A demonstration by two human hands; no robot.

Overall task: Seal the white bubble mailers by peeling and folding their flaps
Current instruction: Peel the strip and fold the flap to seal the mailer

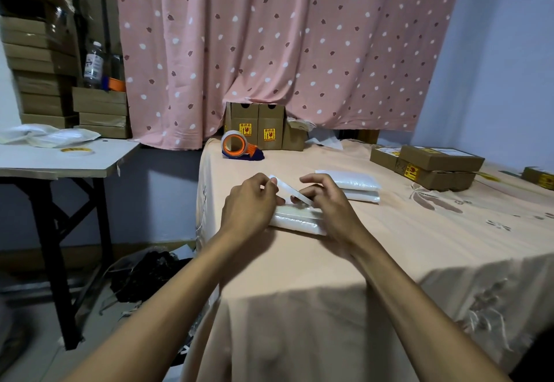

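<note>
Peach-clothed table (299,276) before pink dotted curtain (269,52), closed brown cartons (257,130) at back, two stacked mailers (356,185), left hand (248,205) and right hand (326,205) pinching white strip (292,190) over front mailer (296,220).

Head view looks forward and down, close over the cloth-covered table (329,262).

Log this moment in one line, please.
phase: peeling | left hand: pinches white strip | right hand: holds strip | white bubble mailer: on peach tablecloth

A home room used for packing parcels. A pink dotted curtain (269,52) hangs behind the cloth-covered bench (329,276); a tape dispenser (239,146) and labelled cartons (257,130) stand along its far edge.
</note>
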